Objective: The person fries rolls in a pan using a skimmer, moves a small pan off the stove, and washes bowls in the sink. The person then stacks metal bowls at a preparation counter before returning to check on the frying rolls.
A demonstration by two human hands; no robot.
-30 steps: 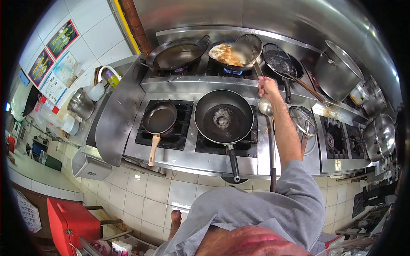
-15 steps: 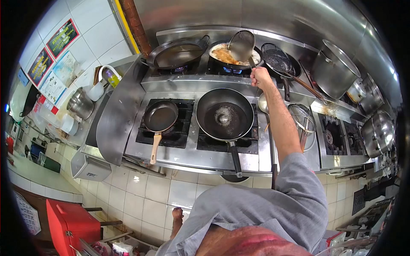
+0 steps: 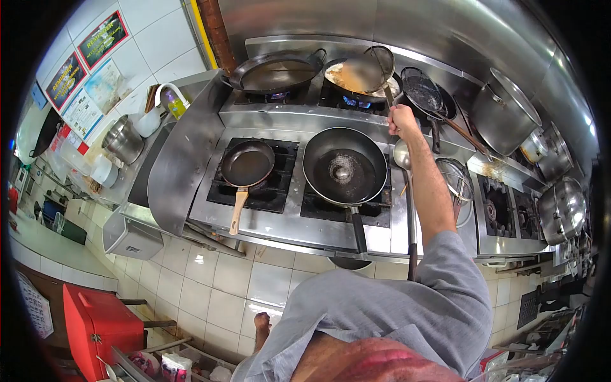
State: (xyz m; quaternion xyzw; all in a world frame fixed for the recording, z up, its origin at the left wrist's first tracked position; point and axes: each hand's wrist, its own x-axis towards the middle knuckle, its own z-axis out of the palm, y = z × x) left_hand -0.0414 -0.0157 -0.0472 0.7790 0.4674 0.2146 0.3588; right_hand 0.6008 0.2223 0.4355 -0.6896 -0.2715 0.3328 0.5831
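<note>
My right hand [image 3: 402,121] is closed around the handle of a round strainer [image 3: 382,63], arm stretched forward to the back row of burners. The strainer's bowl overlaps a wok of pale, foaming oil [image 3: 344,75], with a blue flame under it. A brownish blur covers the middle of the wok, beside the strainer. My left hand [image 3: 262,321] hangs low at my side over the tiled floor, its fingers curled in and nothing showing in them.
A wide wok [image 3: 275,75] stands back left over a flame. In front are a small frying pan [image 3: 247,162] and a deep black pan [image 3: 344,167]. Right of them lie a long ladle [image 3: 407,191] and a wire strainer [image 3: 455,178]. A stockpot [image 3: 506,111] stands back right.
The whole view has shifted, so the stove sits slightly farther right. The strainer stays over the foaming wok, and a motion blur now shows there. My left hand still hangs low.
</note>
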